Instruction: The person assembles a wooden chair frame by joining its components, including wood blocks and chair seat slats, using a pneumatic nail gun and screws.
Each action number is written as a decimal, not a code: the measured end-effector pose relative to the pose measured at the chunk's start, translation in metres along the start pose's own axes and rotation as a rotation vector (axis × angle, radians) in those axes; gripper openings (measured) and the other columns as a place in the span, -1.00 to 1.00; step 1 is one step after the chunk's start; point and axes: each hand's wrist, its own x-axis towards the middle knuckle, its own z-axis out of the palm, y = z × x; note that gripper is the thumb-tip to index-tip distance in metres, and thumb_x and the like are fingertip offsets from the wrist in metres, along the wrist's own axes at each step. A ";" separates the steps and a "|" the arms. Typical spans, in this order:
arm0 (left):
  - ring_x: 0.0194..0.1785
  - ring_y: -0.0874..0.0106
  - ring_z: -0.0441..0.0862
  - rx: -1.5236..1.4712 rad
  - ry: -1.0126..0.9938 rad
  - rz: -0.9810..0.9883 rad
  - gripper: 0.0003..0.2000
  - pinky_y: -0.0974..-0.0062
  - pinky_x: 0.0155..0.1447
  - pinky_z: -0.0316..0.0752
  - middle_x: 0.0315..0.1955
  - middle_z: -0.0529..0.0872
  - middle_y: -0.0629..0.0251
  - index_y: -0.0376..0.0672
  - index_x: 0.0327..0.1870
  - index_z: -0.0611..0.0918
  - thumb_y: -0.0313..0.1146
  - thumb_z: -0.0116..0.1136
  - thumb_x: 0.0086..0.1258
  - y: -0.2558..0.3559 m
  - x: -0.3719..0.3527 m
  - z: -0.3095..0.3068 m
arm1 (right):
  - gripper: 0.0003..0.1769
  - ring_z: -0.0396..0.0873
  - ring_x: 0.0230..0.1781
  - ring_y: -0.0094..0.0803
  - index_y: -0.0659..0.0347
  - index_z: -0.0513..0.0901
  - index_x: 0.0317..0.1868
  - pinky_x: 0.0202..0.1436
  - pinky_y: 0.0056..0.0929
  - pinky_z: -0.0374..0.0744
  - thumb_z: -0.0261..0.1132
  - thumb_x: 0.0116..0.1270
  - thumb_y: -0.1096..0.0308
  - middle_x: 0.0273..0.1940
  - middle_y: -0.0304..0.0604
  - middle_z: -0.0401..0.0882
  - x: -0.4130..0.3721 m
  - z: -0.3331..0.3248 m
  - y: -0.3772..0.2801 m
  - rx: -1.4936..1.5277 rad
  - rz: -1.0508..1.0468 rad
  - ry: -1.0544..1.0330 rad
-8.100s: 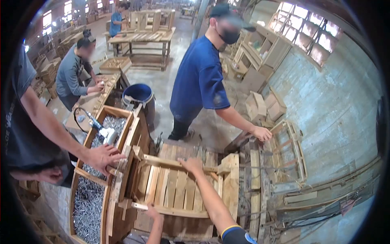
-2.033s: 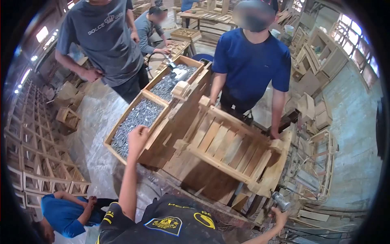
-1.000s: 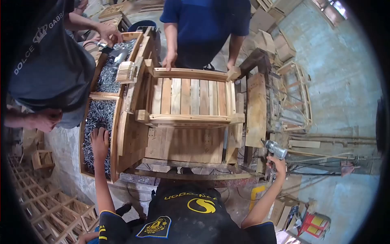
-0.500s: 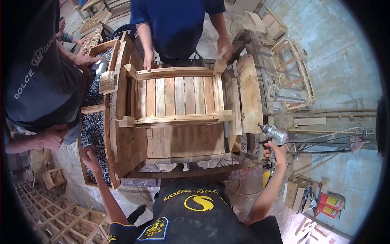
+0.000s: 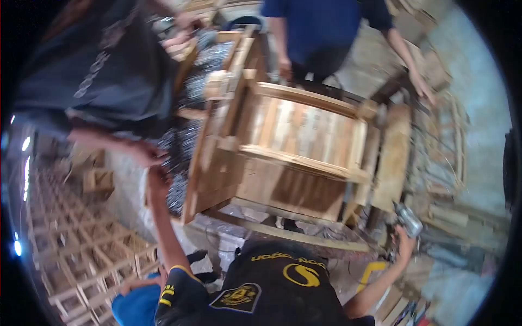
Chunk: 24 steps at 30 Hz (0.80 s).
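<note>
My right hand (image 5: 403, 240) is wrapped round a silver power driver (image 5: 409, 219), beside the right end of the wooden workpiece. Its bit points up and left, near a light board (image 5: 393, 157). My left hand (image 5: 157, 182) is at the near left edge of a wooden bin of screws (image 5: 178, 187); its fingers are smeared by motion. Between my hands lies a slatted wooden frame (image 5: 304, 130) with a raised rim, above a wooden panel (image 5: 288, 187) on the workbench.
At left a co-worker in a dark shirt (image 5: 114, 70) has a hand (image 5: 145, 154) over the screws, close to mine. Another person in a blue shirt (image 5: 323, 32) stands across the bench. Stacked wooden lattices (image 5: 81, 239) are at lower left. A person in blue (image 5: 138, 304) shows below.
The whole view has swung, so the bench appears further right and tilted. The left co-worker's hand has come over the screw bin near mine. My right hand still holds the driver.
</note>
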 end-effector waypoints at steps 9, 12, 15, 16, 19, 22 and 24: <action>-0.22 -0.09 0.65 1.423 0.056 0.581 -0.66 0.03 -0.16 0.49 -0.40 0.69 -0.10 -0.28 -0.26 0.51 -0.12 0.21 0.36 0.001 -0.030 0.031 | -0.66 0.60 -0.58 -0.47 0.23 0.59 -0.14 -0.63 -0.54 0.40 0.46 0.19 0.22 -0.41 -0.23 0.66 -0.003 0.007 0.001 -0.114 -0.111 -0.063; -0.16 -0.14 0.64 1.404 -0.072 0.568 -0.69 0.01 -0.12 0.50 -0.35 0.70 -0.15 -0.26 -0.20 0.49 -0.15 0.20 0.38 0.001 -0.038 0.034 | -0.62 0.61 -0.59 -0.46 0.22 0.58 -0.10 -0.63 -0.55 0.40 0.46 0.17 0.20 -0.40 -0.23 0.67 -0.007 0.011 -0.001 -0.108 -0.109 -0.047; -0.24 -0.13 0.65 1.389 -0.069 0.644 -0.79 0.06 -0.17 0.51 -0.39 0.69 -0.10 -0.23 -0.22 0.54 -0.25 0.17 0.41 0.001 -0.043 0.028 | -0.61 0.62 -0.54 -0.47 0.23 0.59 -0.08 -0.56 -0.53 0.45 0.47 0.15 0.23 -0.32 -0.20 0.70 -0.012 0.016 -0.007 -0.133 -0.073 -0.067; -0.26 -0.11 0.65 1.338 -0.045 0.691 -0.80 0.08 -0.19 0.51 -0.41 0.69 -0.08 -0.24 -0.24 0.55 -0.27 0.17 0.41 0.004 -0.047 0.030 | -0.60 0.62 -0.56 -0.47 0.22 0.58 -0.08 -0.60 -0.54 0.44 0.46 0.16 0.21 -0.34 -0.21 0.69 -0.008 0.017 -0.001 -0.138 -0.084 -0.064; -0.35 -0.04 0.66 1.194 0.022 0.709 -0.81 0.19 -0.28 0.50 -0.49 0.68 -0.02 -0.26 -0.33 0.59 -0.31 0.20 0.39 0.002 -0.047 0.026 | -0.55 0.63 -0.56 -0.45 0.21 0.59 -0.01 -0.61 -0.54 0.47 0.46 0.16 0.17 -0.32 -0.20 0.70 -0.017 0.021 -0.004 -0.128 -0.067 -0.045; -0.38 0.01 0.67 1.259 0.090 0.660 -0.80 0.22 -0.30 0.51 -0.49 0.68 0.00 -0.25 -0.31 0.57 -0.28 0.22 0.39 -0.003 -0.047 0.016 | -0.52 0.63 -0.55 -0.44 0.23 0.57 0.04 -0.59 -0.53 0.49 0.46 0.16 0.20 -0.29 -0.18 0.70 -0.020 0.025 -0.004 -0.124 -0.031 -0.106; -0.39 0.05 0.68 1.374 0.079 0.711 -0.80 0.23 -0.29 0.52 -0.47 0.69 -0.01 -0.24 -0.28 0.55 -0.28 0.24 0.38 -0.011 -0.050 0.012 | -0.49 0.62 -0.55 -0.42 0.25 0.53 0.06 -0.56 -0.51 0.50 0.46 0.15 0.25 -0.27 -0.15 0.70 -0.024 0.031 -0.005 -0.128 -0.016 -0.109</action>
